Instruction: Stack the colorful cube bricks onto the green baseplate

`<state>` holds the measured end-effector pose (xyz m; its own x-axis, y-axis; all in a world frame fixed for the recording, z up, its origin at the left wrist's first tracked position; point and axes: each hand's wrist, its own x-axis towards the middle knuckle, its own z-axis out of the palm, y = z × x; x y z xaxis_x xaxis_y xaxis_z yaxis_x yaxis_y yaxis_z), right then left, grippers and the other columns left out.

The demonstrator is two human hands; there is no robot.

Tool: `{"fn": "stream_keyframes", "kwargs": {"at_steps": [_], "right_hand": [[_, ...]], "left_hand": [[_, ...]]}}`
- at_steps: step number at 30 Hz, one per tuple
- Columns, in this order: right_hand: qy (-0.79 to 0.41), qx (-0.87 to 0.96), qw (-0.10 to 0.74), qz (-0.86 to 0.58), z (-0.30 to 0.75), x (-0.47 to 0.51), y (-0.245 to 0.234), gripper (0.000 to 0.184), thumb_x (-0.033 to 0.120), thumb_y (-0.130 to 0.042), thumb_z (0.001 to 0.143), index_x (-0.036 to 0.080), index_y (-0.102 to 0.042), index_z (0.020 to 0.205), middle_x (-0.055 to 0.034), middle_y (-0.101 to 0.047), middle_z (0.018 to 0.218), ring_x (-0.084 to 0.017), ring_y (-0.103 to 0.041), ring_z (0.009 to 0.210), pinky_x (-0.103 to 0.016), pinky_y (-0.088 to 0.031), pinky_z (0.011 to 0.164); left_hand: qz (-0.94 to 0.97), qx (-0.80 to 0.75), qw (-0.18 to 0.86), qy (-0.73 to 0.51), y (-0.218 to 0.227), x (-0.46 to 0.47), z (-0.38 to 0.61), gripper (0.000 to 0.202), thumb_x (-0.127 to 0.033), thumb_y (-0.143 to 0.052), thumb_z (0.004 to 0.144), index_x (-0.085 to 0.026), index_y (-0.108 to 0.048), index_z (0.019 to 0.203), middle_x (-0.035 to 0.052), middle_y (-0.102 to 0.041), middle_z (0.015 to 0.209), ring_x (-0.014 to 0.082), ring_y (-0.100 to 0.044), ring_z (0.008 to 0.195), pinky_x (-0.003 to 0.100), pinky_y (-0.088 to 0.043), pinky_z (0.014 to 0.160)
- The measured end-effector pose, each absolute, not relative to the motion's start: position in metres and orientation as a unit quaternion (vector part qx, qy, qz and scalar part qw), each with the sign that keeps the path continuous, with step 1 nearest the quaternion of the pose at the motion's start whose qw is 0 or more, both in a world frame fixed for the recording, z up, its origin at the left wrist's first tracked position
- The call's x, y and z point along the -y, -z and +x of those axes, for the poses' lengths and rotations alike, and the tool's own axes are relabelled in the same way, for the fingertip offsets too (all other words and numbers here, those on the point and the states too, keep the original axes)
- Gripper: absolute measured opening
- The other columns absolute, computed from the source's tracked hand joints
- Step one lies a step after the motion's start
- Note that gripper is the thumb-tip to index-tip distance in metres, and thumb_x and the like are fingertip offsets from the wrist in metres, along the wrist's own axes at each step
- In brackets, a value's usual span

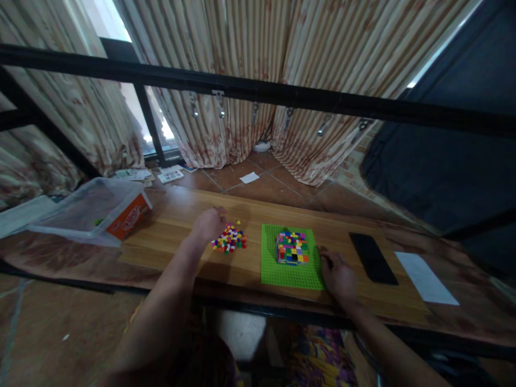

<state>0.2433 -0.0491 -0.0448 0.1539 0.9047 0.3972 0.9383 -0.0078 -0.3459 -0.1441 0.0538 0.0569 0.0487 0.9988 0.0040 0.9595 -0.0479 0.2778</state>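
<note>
My left hand rests on the wooden table at the left edge of a pile of small loose coloured bricks; its fingers are curled, and I cannot see whether it holds anything. A green baseplate lies to the right of the pile, with a multicoloured block of stacked bricks on it. My right hand lies at the baseplate's right edge, fingers bent and touching that edge.
A clear plastic box with an orange label lies at the table's left end. A black phone and a white sheet lie to the right. A black metal rail crosses above, curtains behind.
</note>
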Motion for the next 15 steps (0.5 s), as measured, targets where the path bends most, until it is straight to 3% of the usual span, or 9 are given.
{"fn": "stream_keyframes", "kwargs": {"at_steps": [6, 9, 15], "right_hand": [[0.042, 0.655, 0.258, -0.709, 0.248, 0.051, 0.047, 0.033, 0.037, -0.041, 0.09, 0.019, -0.067, 0.097, -0.0095, -0.068, 0.097, -0.021, -0.064, 0.077, -0.03, -0.045, 0.064], [0.05, 0.657, 0.248, -0.71, 0.25, 0.051, 0.049, 0.034, 0.038, -0.041, 0.09, 0.019, -0.068, 0.098, -0.0098, -0.068, 0.097, -0.021, -0.063, 0.074, -0.03, -0.045, 0.062], [0.067, 0.663, 0.24, -0.706, 0.25, 0.051, 0.049, 0.038, 0.039, -0.039, 0.09, 0.017, -0.068, 0.101, -0.0106, -0.068, 0.095, -0.021, -0.063, 0.072, -0.03, -0.045, 0.06]], "left_hand": [[0.668, -0.722, 0.171, -0.062, -0.05, -0.054, -0.209, 0.035, -0.01, -0.053, 0.073, -0.01, -0.07, 0.104, 0.0095, -0.073, 0.094, 0.0187, -0.067, 0.086, 0.022, -0.05, 0.075], [0.67, -0.716, 0.185, -0.066, -0.033, -0.049, -0.203, 0.039, -0.006, -0.055, 0.068, -0.014, -0.071, 0.103, 0.0065, -0.074, 0.094, 0.0171, -0.067, 0.087, 0.02, -0.049, 0.076], [0.654, -0.724, 0.187, -0.11, -0.019, -0.05, -0.19, 0.042, -0.009, -0.052, 0.073, -0.018, -0.07, 0.11, 0.0073, -0.073, 0.1, 0.0185, -0.065, 0.095, 0.023, -0.047, 0.082]]}}
